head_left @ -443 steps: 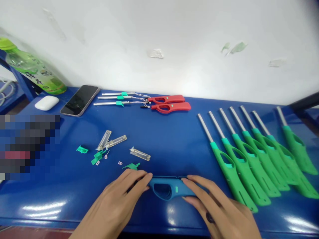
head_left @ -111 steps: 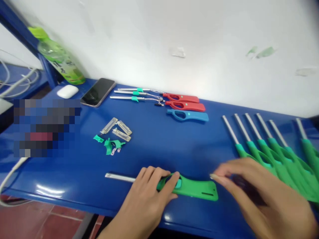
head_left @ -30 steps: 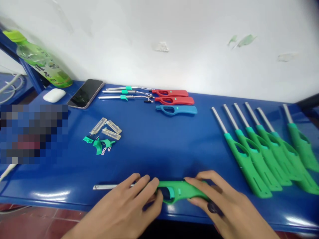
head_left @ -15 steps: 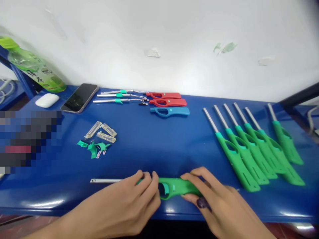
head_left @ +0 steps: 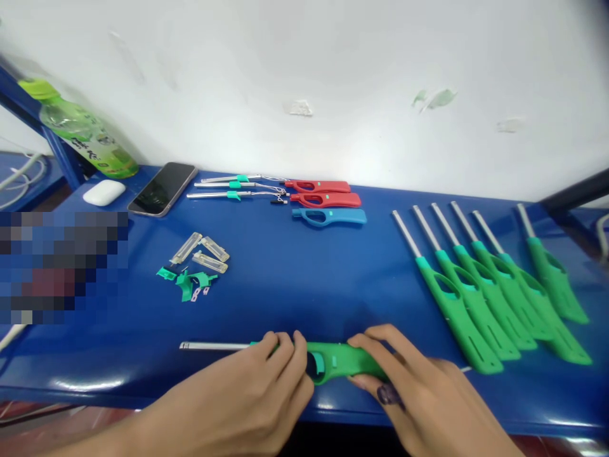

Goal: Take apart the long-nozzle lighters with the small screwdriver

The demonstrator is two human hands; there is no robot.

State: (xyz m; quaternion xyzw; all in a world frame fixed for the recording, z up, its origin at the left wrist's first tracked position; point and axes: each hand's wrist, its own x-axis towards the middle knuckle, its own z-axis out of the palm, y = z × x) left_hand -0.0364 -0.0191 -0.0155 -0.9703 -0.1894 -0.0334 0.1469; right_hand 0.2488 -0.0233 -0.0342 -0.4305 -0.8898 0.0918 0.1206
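A long green lighter (head_left: 349, 360) lies crosswise at the front of a blue counter (head_left: 309, 273), in both hands. The left hand (head_left: 257, 387) is closed around its neck; the right hand (head_left: 413, 381) pinches the wide end of its handle between thumb and fingers. A small dark shape (head_left: 387, 393) shows at the right hand, too unclear to name.

The lighter has a smooth green body, a teal trigger (head_left: 318, 364) inside an oval opening, and a small teal tab on its side. Its thin silver tube (head_left: 214, 346) points left, with slots near the tip. No writing can be read on it.

To the right, six similar green lighters (head_left: 464, 317) lie slanted, silver tubes toward the wall. Near the wall are two red handles (head_left: 333, 199), a blue handle (head_left: 340, 216) and three metal tubes (head_left: 214, 185) with teal clips and wires. On the left are three clear tanks (head_left: 212, 261) beside small teal pieces (head_left: 184, 285), a phone (head_left: 163, 189), a white case (head_left: 104, 192) and a green bottle (head_left: 88, 136). Dark lettering on the bottle's label is too blurred to read fully.
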